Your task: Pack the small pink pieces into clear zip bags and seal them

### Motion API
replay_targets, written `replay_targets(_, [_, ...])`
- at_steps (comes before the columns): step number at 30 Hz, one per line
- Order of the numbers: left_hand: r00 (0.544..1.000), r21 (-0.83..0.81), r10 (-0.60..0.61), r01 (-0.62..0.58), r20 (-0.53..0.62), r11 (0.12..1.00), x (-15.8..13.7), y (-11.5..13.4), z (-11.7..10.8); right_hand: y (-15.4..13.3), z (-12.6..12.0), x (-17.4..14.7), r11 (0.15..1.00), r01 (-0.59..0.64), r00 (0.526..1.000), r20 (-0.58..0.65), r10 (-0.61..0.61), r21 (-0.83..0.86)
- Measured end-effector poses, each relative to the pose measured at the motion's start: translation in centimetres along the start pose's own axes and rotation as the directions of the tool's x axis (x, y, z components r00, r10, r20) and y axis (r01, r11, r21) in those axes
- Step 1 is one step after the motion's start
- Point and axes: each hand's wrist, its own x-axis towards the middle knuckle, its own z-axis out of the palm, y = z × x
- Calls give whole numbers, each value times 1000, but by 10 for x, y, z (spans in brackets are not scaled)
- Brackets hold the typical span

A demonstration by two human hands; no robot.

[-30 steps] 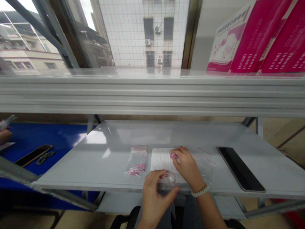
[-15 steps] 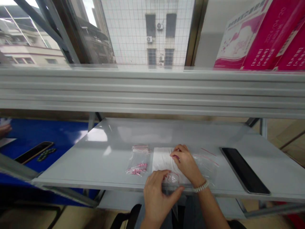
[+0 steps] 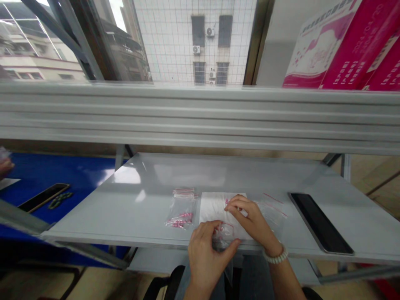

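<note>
My left hand [image 3: 206, 254] curls around a clear zip bag [image 3: 223, 234] with a red strip at its mouth, at the front edge of the desk. My right hand [image 3: 250, 218], wearing a pale beaded bracelet [image 3: 276, 255], is closed in a pinch over a white sheet [image 3: 210, 206]. What its fingertips hold, if anything, is too small to make out. Tiny pink pieces [image 3: 227, 201] show on the sheet just beyond them. To the left lies a stack of clear zip bags [image 3: 181, 208] with pink pieces in the lower part. Flat clear bags [image 3: 272, 210] lie right of the sheet, partly behind my right hand.
A black tablet [image 3: 320, 223] lies on the grey desk [image 3: 131, 212] at the right. A shelf beam [image 3: 187, 116] crosses above, with pink boxes [image 3: 340, 54] on it. On the blue table at left are a phone [image 3: 43, 198], a dark beaded loop [image 3: 60, 200] and another person's hand [image 3: 5, 166].
My right hand has shifted slightly right and toward me, its fingers now lower over the sheet, uncovering pink pieces. My left hand stays nearly in place with the bag.
</note>
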Motion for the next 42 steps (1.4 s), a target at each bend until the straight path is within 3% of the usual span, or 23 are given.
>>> replay_targets(6, [1000, 11, 9, -8, -14, 1000, -1, -1, 2, 21, 18, 16, 957, -123, 988, -123, 94, -261])
replay_targets(12, [999, 25, 35, -34, -24, 999, 0, -1, 2, 27, 30, 21, 930, -163, 982, -145, 121, -330])
replay_targets(20, [998, 32, 59, -58, -29, 998, 1, 0, 0, 28, 33, 16, 973, -104, 987, -142, 76, -207])
replay_targets(25, [999, 38, 39, -38, -20, 999, 0, -1, 1, 15, 20, 11, 995, -53, 989, -141, 41, -81])
replay_targets(32, [999, 46, 33, -32, -20, 998, -1, -3, 2, -7, -6, -6, 968, 56, 994, 77, -77, 244])
replay_targets(38, [999, 44, 31, -30, -14, 999, 0, -2, 2, 13, 10, -1, 998, -27, 999, -25, 26, -59])
replay_targets(42, [1000, 40, 13, -12, -7, 999, 1, -1, 1, 25, 21, 6, 984, -68, 996, -76, 56, -165])
